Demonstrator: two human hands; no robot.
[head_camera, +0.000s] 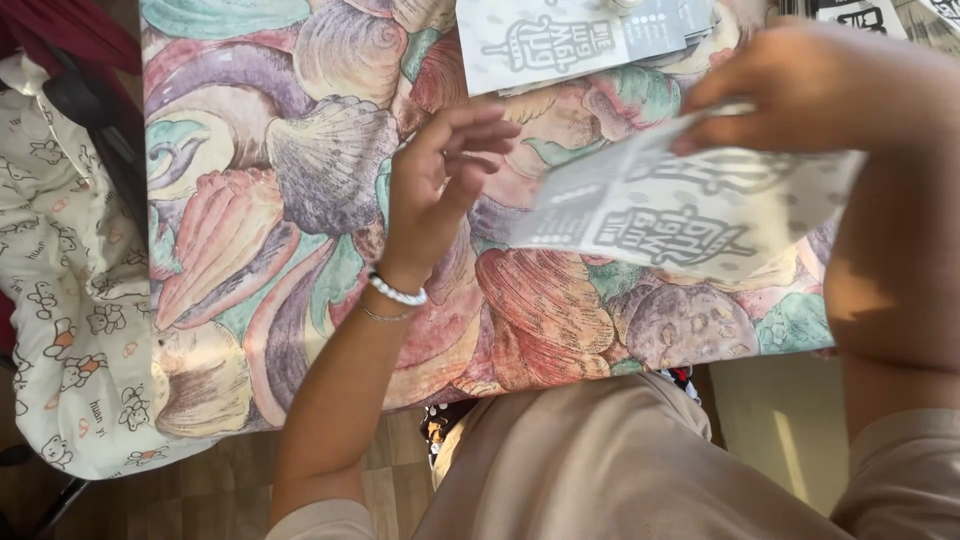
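My right hand (790, 85) grips the top edge of a grey-and-white printed paper sheet (690, 215) and holds it a little above the table, tilted. My left hand (440, 170), with a bead bracelet and a thin chain at the wrist, hovers over the table just left of the sheet. Its fingers are apart and slightly curled, and nothing is in them. The fingertips are close to the sheet's left edge; whether they touch it I cannot tell.
The table wears a cloth with a large pastel seashell pattern (280, 200). A stack of similar printed sheets (570, 40) lies at the far edge. A cartoon-print white fabric (60, 300) hangs at the left. Wooden floor shows below.
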